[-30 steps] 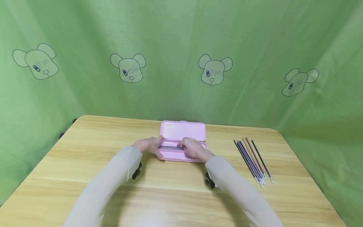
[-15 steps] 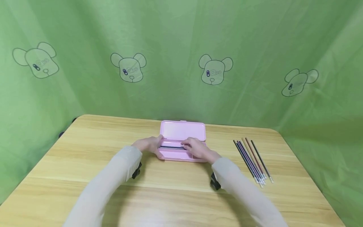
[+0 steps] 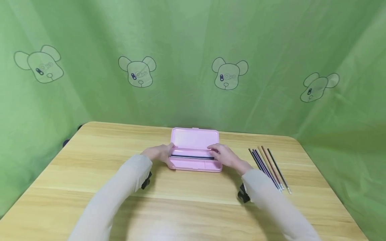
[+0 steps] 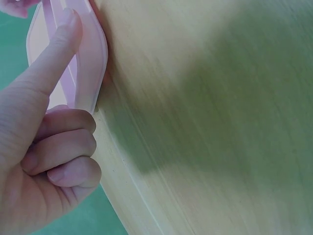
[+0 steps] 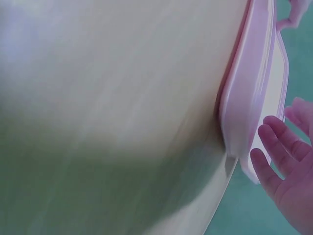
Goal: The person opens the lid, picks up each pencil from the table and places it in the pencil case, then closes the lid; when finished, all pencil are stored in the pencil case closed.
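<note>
A pink pencil case [image 3: 196,164] stands with its lid raised at the far middle of the table. Dark pencils [image 3: 190,156] lie lengthwise in its rear compartment. My left hand [image 3: 160,154] holds the case's left end; in the left wrist view the thumb lies over the rim, and the other fingers curl at the end wall. Over the right end hovers my right hand [image 3: 226,156], close to the pencils' ends. In the right wrist view its fingers [image 5: 266,171] are spread and loosely bent, with nothing between them.
Several loose pencils [image 3: 269,167], black, purple and reddish-brown, lie slantwise on the wooden table [image 3: 187,207] at the right, partly covered by my right sleeve. A green curtain [image 3: 181,100] with bear outlines hangs behind the table.
My right hand has slid rightward along the pencils to the case's right end, uncovering more of the pencils and the front compartment. My left hand stays at the left end.
</note>
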Motion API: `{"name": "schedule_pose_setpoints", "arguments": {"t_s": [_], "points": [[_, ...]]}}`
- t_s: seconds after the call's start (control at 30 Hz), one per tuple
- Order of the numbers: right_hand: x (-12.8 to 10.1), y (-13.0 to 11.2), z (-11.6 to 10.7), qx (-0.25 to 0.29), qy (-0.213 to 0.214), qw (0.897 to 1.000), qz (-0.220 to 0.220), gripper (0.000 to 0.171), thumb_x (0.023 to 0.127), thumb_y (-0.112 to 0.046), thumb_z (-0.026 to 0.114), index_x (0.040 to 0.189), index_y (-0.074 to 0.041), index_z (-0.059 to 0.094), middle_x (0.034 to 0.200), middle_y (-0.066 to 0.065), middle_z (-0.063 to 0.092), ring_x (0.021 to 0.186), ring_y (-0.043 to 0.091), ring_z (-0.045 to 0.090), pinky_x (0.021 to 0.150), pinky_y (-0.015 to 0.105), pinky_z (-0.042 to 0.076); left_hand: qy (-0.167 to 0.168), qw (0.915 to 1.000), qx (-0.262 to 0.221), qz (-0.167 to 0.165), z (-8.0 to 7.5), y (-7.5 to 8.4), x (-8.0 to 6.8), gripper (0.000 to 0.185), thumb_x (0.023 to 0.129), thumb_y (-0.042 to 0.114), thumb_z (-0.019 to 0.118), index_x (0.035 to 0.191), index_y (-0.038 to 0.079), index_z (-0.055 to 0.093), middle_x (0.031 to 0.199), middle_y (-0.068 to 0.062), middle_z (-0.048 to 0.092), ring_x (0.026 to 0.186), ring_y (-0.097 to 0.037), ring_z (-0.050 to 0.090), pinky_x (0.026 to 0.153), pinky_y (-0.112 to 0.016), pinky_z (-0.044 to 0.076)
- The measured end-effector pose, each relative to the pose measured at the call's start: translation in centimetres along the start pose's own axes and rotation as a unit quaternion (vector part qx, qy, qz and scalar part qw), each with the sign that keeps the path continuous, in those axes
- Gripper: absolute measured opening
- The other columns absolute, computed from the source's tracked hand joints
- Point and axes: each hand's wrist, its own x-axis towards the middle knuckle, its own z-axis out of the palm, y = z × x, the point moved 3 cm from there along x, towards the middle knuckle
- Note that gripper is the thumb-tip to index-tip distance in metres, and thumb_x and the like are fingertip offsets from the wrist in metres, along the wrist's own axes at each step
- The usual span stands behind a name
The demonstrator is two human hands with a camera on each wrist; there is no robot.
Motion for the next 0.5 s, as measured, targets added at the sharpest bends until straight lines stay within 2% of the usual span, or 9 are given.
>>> {"name": "schedule_pose_setpoints", "arguments": {"t_s": [0.2,0.37,0.5], "points": [[-1.2,1.5,-0.8,0.013,0.005,1.000,-0.007,0.033,0.092,-0.011,0.054,0.120,0.005,0.058,0.116,0.023,0.063,0.103,0.034,0.060,0.095,0.050,0.048,-0.001,0.9999,-0.009,-0.003,0.1,-0.1,-0.1,0.097,0.069,0.035,0.081,0.140,0.001,0.026,0.135,-0.025,0.048,0.127,-0.035,0.046,0.112,-0.042,0.035],[-2.5,2.8,-1.3,0.012,0.006,1.000,0.005,0.035,0.092,-0.012,0.054,0.121,0.006,0.056,0.102,0.018,0.066,0.092,0.027,0.061,0.087,0.045,0.052,0.000,0.9999,-0.010,-0.002,0.1,-0.1,-0.1,0.095,0.069,0.035,0.081,0.139,0.001,0.027,0.132,-0.024,0.051,0.126,-0.035,0.047,0.111,-0.042,0.036],[-3.5,4.2,-2.0,0.006,0.002,1.000,0.019,0.037,0.092,-0.011,0.054,0.123,0.008,0.053,0.100,0.018,0.065,0.091,0.027,0.061,0.086,0.045,0.052,-0.001,0.9999,-0.010,-0.003,0.1,-0.1,0.0,0.096,0.068,0.035,0.081,0.140,0.002,0.027,0.132,-0.023,0.050,0.126,-0.034,0.047,0.111,-0.042,0.035]]}}
